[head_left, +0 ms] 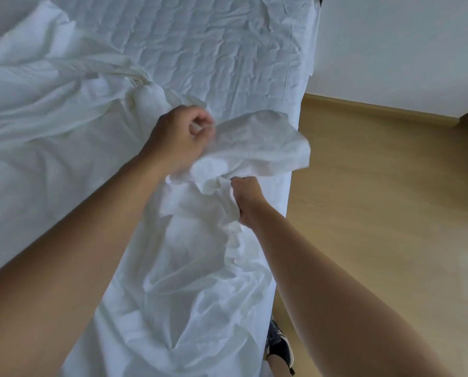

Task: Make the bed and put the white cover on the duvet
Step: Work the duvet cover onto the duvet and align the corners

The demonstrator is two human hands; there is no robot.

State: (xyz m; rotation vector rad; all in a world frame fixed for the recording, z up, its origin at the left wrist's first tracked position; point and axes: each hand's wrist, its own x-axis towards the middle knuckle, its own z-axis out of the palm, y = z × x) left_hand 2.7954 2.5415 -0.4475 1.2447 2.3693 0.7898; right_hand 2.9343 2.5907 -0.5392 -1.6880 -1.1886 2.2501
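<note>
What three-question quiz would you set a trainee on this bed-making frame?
1. True or false: the left hand and the right hand each grip the white cloth.
2. The shoe stands on: A a chair, B the wooden floor, C a rug.
3. Which hand is nearer the edge of the bed that borders the floor?

Key: 1 true; 2 B; 3 the right hand.
</note>
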